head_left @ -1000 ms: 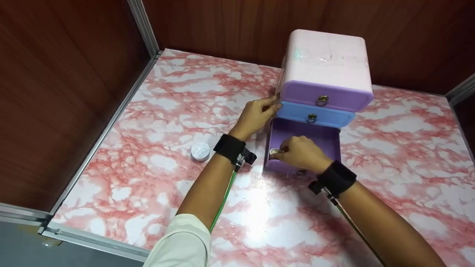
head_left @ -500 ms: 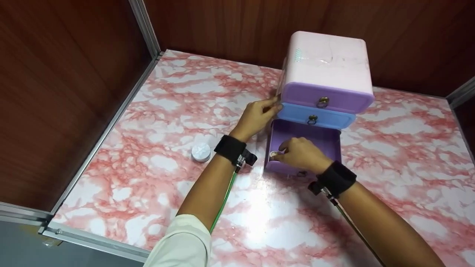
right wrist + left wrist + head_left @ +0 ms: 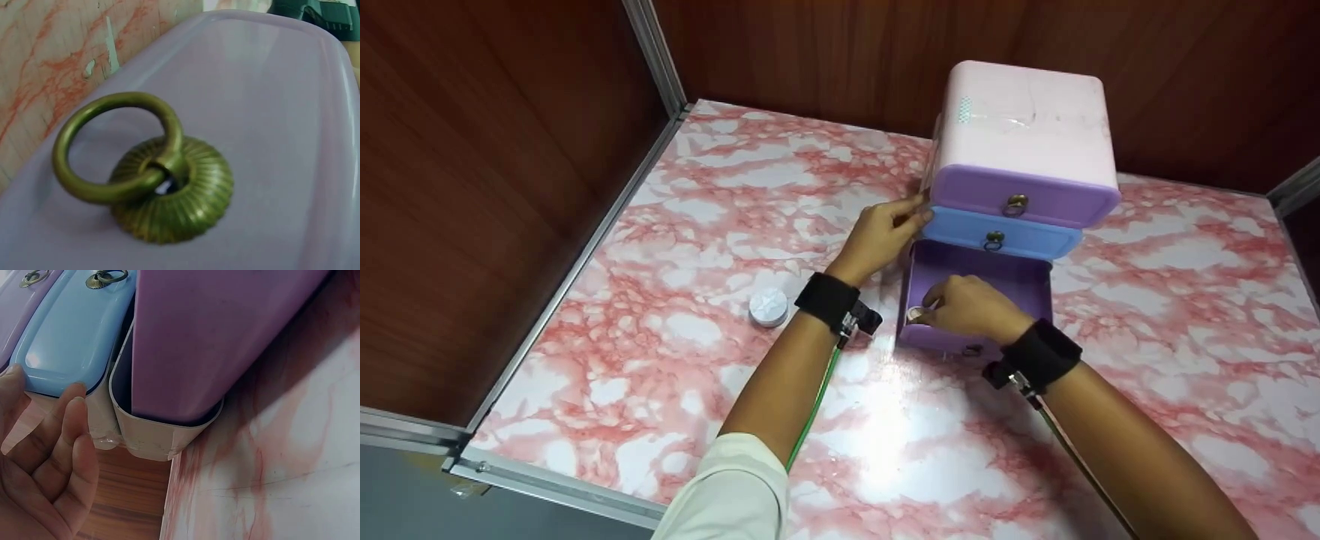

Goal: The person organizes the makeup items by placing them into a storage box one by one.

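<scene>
A pink drawer unit (image 3: 1035,120) has its lowest purple drawer (image 3: 1012,281) pulled out, below a closed blue drawer (image 3: 1024,232). My left hand (image 3: 877,232) touches the unit's left edge beside the blue drawer; in the left wrist view its fingers (image 3: 79,439) are loosely bent. Inside the pulled-out drawer, my right hand (image 3: 971,304) is bent over a small white-rimmed round thing (image 3: 915,314) at the front left corner. The thumb overlaps that thing, while the index finger appears apart; any grip is hidden. The right wrist view shows a brass ring pull (image 3: 118,149) close up.
A small white round container (image 3: 769,307) with a star on its lid stands left of my left forearm. The top purple drawer (image 3: 982,191) is closed. Dark wooden panels (image 3: 825,60) and metal framing (image 3: 652,56) border the marbled table (image 3: 720,247).
The small round thing has come down slightly into the drawer's corner, and my right index finger has lifted a little from it. My left hand has stayed against the unit.
</scene>
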Demonstrator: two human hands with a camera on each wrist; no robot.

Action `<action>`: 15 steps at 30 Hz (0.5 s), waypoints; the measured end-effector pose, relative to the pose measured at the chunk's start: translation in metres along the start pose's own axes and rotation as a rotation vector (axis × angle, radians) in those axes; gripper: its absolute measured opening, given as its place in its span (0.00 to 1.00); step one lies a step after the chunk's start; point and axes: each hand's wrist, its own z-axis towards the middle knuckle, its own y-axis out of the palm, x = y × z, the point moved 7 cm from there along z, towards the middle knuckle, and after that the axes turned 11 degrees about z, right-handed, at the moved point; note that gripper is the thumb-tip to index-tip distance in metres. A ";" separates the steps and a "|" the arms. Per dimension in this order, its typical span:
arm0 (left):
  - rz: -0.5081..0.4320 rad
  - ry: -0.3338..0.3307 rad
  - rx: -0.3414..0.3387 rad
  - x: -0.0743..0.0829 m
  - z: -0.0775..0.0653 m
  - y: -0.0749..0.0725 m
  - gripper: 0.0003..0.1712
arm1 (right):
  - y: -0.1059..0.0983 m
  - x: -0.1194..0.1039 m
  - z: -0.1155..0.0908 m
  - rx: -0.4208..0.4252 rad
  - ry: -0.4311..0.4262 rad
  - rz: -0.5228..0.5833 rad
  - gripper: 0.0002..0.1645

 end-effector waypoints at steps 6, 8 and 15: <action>-0.025 -0.003 0.009 0.000 0.001 0.000 0.30 | 0.001 0.002 0.004 -0.022 0.003 -0.027 0.18; -0.019 -0.001 0.009 0.000 0.001 0.000 0.30 | 0.002 0.002 0.005 -0.028 0.006 -0.039 0.16; -0.022 0.004 0.007 0.001 0.000 0.000 0.29 | 0.004 0.002 0.006 -0.039 0.032 -0.051 0.14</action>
